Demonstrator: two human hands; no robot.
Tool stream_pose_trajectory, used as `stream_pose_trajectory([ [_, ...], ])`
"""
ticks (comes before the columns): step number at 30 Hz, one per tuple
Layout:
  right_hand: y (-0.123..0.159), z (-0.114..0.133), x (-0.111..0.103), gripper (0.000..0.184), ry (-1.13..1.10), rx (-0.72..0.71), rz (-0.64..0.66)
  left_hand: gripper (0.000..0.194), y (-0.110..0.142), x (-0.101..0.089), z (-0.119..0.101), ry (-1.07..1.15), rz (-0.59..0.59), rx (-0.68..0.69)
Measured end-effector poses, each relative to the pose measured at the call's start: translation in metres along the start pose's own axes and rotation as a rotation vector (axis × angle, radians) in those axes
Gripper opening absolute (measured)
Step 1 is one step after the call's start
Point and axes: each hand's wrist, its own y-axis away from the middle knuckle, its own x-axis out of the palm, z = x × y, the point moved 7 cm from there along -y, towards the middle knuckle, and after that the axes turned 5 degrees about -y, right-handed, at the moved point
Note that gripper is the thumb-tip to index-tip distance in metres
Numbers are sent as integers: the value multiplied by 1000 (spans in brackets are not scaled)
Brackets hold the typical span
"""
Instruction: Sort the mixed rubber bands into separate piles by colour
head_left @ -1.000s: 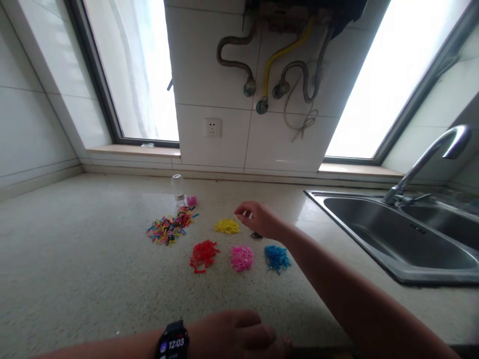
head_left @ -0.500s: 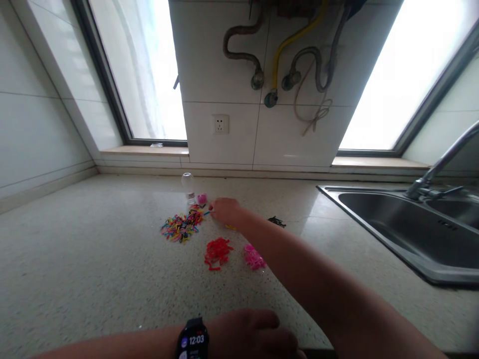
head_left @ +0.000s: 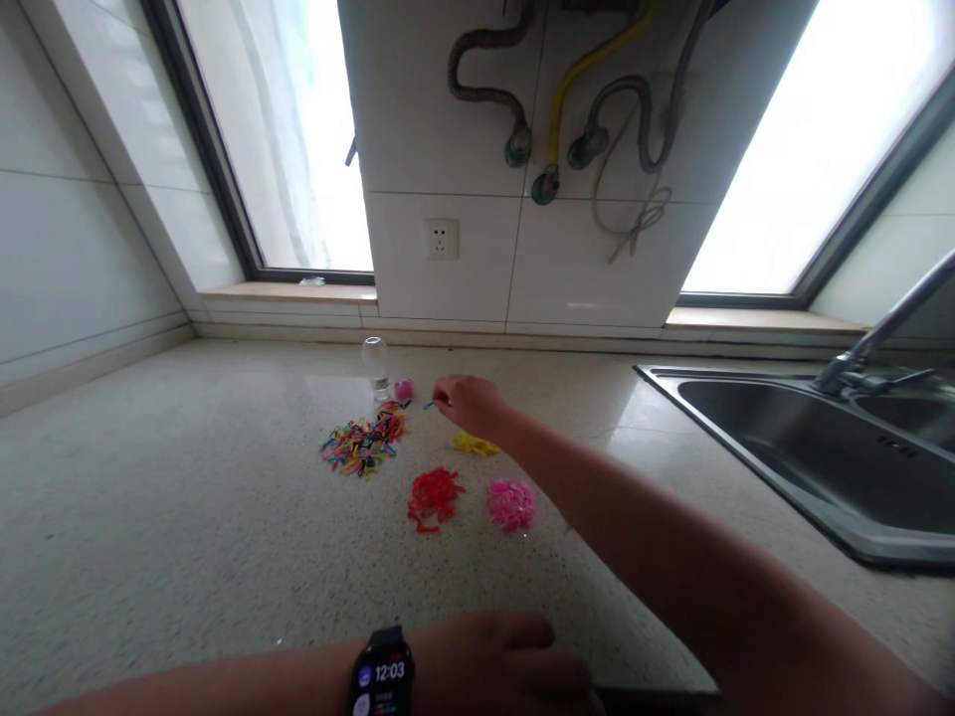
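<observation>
My right hand (head_left: 469,401) is pinched shut on a small blue rubber band (head_left: 428,405), just above the counter right of the mixed pile. That pile of many-coloured rubber bands (head_left: 362,444) lies to its left. Sorted heaps lie nearer to me: yellow rubber bands (head_left: 475,444) beside my right wrist, red rubber bands (head_left: 434,497), and pink rubber bands (head_left: 511,504) below the forearm. My left hand (head_left: 503,661), with a watch (head_left: 382,672) on its wrist, rests at the counter's front edge, fingers loosely extended and holding nothing visible.
An upside-down clear bottle (head_left: 375,370) stands behind the mixed pile, with a pink piece (head_left: 404,389) beside it. A steel sink (head_left: 791,447) with a faucet (head_left: 880,338) fills the right. Pipes and a socket (head_left: 442,239) are on the tiled back wall.
My right hand has drawn away from the mixed pile to the right with the blue rubber band. The yellow heap shows more now, while the black heap is hidden behind my arm.
</observation>
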Motion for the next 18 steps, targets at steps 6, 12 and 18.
stream_pose_trajectory([
  [6,82,-45,-57,11,-385,-57,-153,18,-2,-2,0,-6,-7,1],
  [12,157,-116,-74,19,-685,152,-382,16,-5,-3,0,8,-1,-17],
  [18,174,-141,-85,20,-854,176,-478,12,-8,-3,1,17,13,-29],
])
